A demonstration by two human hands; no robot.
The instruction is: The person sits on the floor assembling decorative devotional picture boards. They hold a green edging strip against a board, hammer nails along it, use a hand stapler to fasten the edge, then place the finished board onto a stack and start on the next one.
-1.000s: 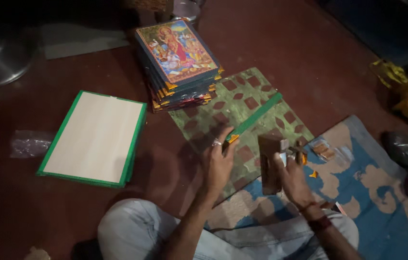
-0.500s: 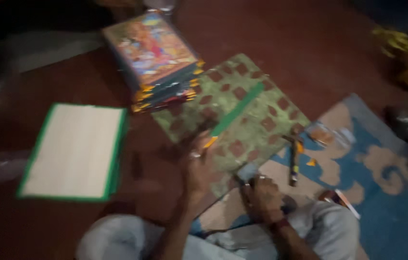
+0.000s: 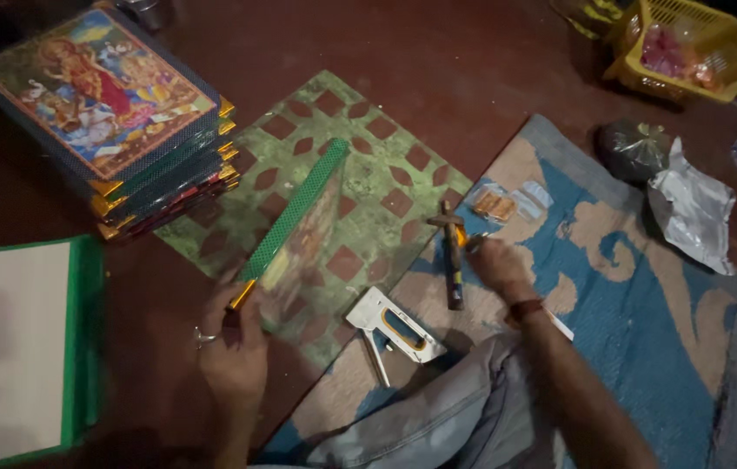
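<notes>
Left hand (image 3: 234, 347) fingers clamped on frame (image 3: 295, 217) corner, held on edge; loose pinch risks tipping. Right hand (image 3: 497, 262) fingers closed near hammer (image 3: 453, 260); grip unclear. Stapler (image 3: 395, 326) beside wrist, knock risk.

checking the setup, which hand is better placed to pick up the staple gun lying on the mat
Probably the right hand. It rests on the mat by the hammer, with the staple gun close beside its wrist. The left hand is busy holding the green-edged picture frame upright on its edge.

orange sachets (image 3: 495, 205) on mat | silver foil wrapper (image 3: 690, 213) right
</notes>
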